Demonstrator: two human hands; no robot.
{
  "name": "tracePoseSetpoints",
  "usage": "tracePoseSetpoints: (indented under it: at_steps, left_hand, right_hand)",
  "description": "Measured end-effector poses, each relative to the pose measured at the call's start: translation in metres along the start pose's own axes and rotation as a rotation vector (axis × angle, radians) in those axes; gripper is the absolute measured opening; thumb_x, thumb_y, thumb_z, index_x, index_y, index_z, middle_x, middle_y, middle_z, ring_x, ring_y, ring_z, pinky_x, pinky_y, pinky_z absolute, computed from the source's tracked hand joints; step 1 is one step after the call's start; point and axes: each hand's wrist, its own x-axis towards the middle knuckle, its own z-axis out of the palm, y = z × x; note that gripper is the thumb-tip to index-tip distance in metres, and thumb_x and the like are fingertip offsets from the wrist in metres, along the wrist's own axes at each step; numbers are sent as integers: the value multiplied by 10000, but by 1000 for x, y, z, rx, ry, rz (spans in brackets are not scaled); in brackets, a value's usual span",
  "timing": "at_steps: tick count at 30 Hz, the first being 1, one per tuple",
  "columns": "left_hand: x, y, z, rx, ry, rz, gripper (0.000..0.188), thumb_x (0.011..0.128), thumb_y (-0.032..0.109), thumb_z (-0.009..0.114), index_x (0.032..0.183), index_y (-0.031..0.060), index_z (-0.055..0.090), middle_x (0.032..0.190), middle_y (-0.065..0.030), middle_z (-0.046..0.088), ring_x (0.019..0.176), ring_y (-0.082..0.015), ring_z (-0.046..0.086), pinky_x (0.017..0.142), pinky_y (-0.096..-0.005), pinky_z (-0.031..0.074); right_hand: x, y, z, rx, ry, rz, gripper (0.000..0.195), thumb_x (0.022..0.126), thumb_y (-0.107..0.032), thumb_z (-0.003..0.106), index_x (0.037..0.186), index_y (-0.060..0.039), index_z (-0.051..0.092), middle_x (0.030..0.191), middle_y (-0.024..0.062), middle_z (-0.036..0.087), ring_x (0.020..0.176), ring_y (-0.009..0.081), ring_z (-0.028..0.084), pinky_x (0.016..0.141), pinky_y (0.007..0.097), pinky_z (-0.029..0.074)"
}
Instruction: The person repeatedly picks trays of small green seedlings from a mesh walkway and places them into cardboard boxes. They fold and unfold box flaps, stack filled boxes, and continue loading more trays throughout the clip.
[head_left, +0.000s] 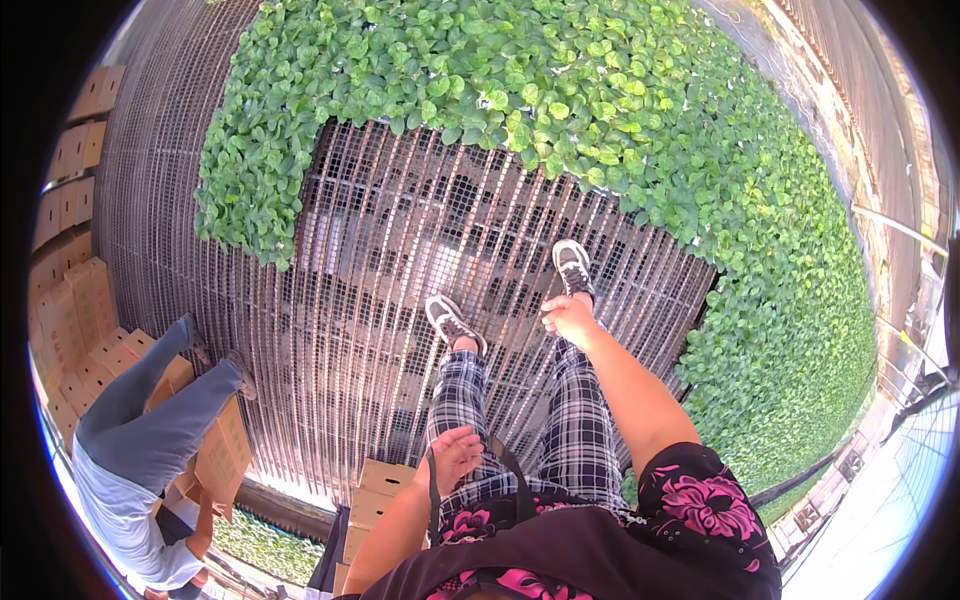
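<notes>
My left hand (454, 454) hangs in front of my waist. Its fingers are loosely bent and slightly apart, with nothing seen in them. A dark strap (434, 495) loops down by that wrist. Farther forward, my right hand (568, 318) hangs above my right shoe (573, 264), its fingers curled; I cannot see into its palm. Under my feet is a slatted mesh bench (390, 247) with dark square gaps. Ahead and to the right, dense green leafy potted plants (480, 67) border the bare stretch of mesh.
At the left, a person (142, 465) in grey trousers bends over cardboard boxes (223, 450). More stacked boxes (90, 300) line the left side. Behind my left side stands another box stack (382, 487). A ground strip (832, 120) runs beyond the plants at the right.
</notes>
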Motion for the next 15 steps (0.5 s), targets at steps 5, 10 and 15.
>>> tracePoseSetpoints:
  at_steps: [5,10,15]
  left_hand:
    - [108,1,62,-202,15,-247,342,996,143,500,1333,109,455,1254,-88,570,1155,-261,568,959,-470,490]
    - [193,-63,102,85,66,-344,279,1027,171,451,1287,82,498,1271,-88,576,1144,-226,576,964,-398,479]
    - [197,-63,117,58,49,-397,232,1028,153,457,1222,62,544,1191,-68,621,1072,-174,604,932,-334,484]
  right_hand:
    - [154,-23,-41,106,37,64,211,842,-3,607,1051,2,634,807,114,654,627,204,633,531,302,495]
    - [310,-68,-56,187,129,131,335,953,-55,488,1277,-67,572,1169,149,634,975,283,646,844,407,535]
    - [434,-54,-101,780,342,-49,344,959,-34,434,1295,-102,415,1218,166,600,1011,305,646,827,418,559]
